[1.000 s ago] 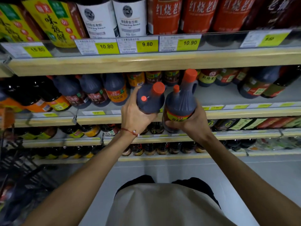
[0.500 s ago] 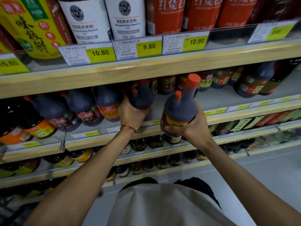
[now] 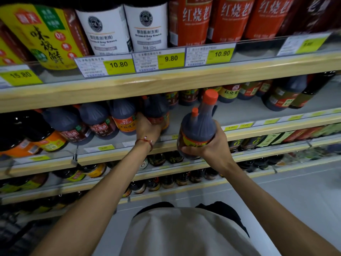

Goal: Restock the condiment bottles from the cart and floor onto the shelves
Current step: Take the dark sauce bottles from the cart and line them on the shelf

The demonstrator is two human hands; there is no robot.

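Shelved bottle (image 3: 156, 109) on middle shelf (image 3: 239, 115), left hand (image 3: 147, 128) round its base, bottle row (image 3: 96, 122) at its 9 o'clock. Held bottle (image 3: 198, 128) in right hand (image 3: 214, 145) at its 4 o'clock, before shelf edge. Price tags (image 3: 158, 60) at 12 o'clock.

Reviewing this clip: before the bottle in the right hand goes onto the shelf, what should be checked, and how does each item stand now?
1. Grip: the right hand wraps the lower body of the orange-capped bottle: ok.
2. Both orange caps on it are in place: ok.
3. The left hand grips the shelved bottle; is its base flat? Cannot tell, the hand hides it.
4. Bare shelf space to the right of that bottle: ok.
5. Headroom under the upper shelf edge: ok, similar bottles stand beneath it.
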